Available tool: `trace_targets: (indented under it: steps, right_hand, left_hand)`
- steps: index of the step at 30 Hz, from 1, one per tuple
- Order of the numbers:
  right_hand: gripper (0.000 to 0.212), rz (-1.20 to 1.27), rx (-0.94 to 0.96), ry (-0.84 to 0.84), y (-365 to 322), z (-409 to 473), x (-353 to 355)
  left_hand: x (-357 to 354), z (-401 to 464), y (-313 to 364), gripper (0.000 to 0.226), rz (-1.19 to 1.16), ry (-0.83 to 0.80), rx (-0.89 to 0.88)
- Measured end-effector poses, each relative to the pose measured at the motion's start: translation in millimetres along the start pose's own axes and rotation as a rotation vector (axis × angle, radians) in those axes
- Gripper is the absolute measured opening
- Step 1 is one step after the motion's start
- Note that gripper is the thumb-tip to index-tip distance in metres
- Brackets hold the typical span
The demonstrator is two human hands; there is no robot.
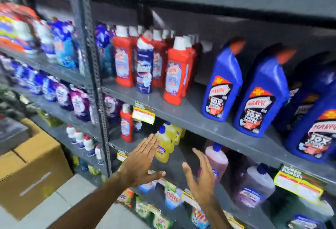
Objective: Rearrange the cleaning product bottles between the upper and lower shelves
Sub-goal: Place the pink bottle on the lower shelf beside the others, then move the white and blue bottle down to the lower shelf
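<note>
Both my hands are stretched toward the lower shelf with fingers apart and nothing in them. My left hand (pixel 141 161) is just in front of the yellow bottles (pixel 164 142) with blue caps. My right hand (pixel 202 176) is in front of a pink bottle (pixel 217 159) with a blue cap. On the upper shelf (pixel 183 116) stand several red bottles (pixel 175 76) with white caps, one dark blue bottle (pixel 144 65) among them, and several big blue Harpic bottles (pixel 222 86) to the right. One lone red bottle (pixel 126 123) stands at the lower shelf's left end.
A grey perforated upright (pixel 94 76) divides this rack from a rack of pouches on the left. A cardboard box (pixel 31 167) sits on the floor at left. Yellow price tags (pixel 143 114) hang from shelf edges. A grey-purple bottle (pixel 258 183) stands right of the pink one.
</note>
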State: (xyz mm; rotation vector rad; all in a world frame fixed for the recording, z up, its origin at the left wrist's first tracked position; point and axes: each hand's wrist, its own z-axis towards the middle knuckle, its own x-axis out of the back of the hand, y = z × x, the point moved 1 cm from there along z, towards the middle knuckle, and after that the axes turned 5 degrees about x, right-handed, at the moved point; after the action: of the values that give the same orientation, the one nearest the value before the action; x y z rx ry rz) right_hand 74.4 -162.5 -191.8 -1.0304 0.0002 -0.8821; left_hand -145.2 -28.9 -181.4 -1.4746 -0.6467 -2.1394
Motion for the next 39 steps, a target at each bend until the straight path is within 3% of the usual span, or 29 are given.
trace_targets:
  steps: [7,17,23,26,34,39]
  right_hand:
    - [0.051,0.053,0.182,-0.098,-70.6,63.3,-55.6]
    - [0.056,0.036,0.209,0.012,-140.0,155.9,-147.7]
    - [0.071,0.172,-0.025,0.243,-146.2,217.8,-198.2]
    - [0.079,0.161,-0.150,0.279,-144.7,245.7,-208.0]
    - [0.068,0.071,-0.226,0.159,-129.3,283.0,-221.2]
    - [0.043,0.110,-0.268,0.089,-114.8,293.0,-221.2]
  left_hand:
    - [76.6,-20.1,-59.8,0.116,0.065,0.112,0.132]
    - [138.4,19.6,-177.4,0.123,0.125,0.118,0.225]
    - [135.7,74.4,-240.4,0.123,0.118,0.001,0.170]
    - [128.5,92.3,-259.5,0.122,0.117,-0.034,0.148]
    - [109.7,107.0,-271.5,0.131,0.038,-0.045,0.147]
    - [106.5,106.9,-270.8,0.126,0.038,-0.010,0.155]
